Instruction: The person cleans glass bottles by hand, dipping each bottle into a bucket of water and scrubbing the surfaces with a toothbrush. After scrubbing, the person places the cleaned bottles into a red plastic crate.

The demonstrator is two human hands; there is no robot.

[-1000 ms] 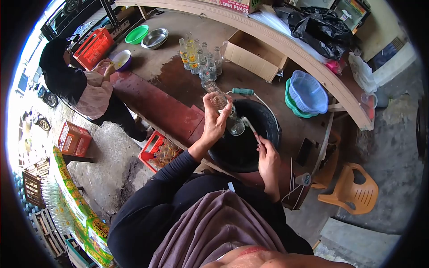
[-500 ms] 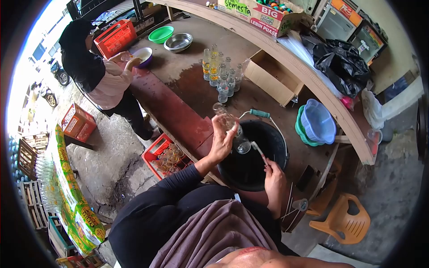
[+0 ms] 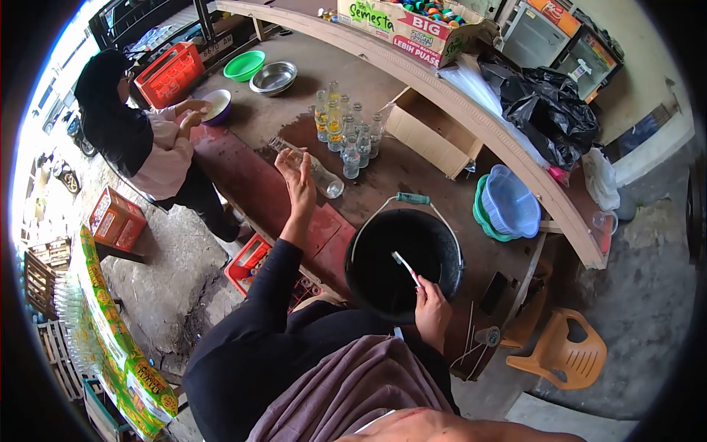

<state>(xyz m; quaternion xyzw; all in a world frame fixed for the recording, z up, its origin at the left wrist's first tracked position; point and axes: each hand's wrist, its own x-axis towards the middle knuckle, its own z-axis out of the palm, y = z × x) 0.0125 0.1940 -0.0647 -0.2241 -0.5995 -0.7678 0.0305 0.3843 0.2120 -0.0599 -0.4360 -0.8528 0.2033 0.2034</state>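
Note:
My left hand [image 3: 300, 186] is wrapped round a clear glass bottle [image 3: 324, 177], held tilted above the table to the left of the bucket. In my right hand [image 3: 432, 308] is a toothbrush [image 3: 406, 268] with a white and pinkish handle, its bristle end pointing up and left over the bucket's mouth. The black bucket [image 3: 353, 276] stands in front of me with its wire handle raised; its inside is dark. Beyond my left hand, several glass bottles [image 3: 350, 158] stand upright in a group, some with yellow markings.
An open cardboard box [image 3: 423, 140] lies right of the bottles. Blue and green plastic baskets [image 3: 509, 199] sit farther right. At the left, another person [image 3: 158, 147] has both hands by a purple-sided bowl [image 3: 219, 107]. A red crate [image 3: 239, 267] stands below the table edge.
My left hand has carried the bottle away from the bucket, leftward and farther out over the table. My right hand still holds the toothbrush, slightly lower. The view has shifted a little.

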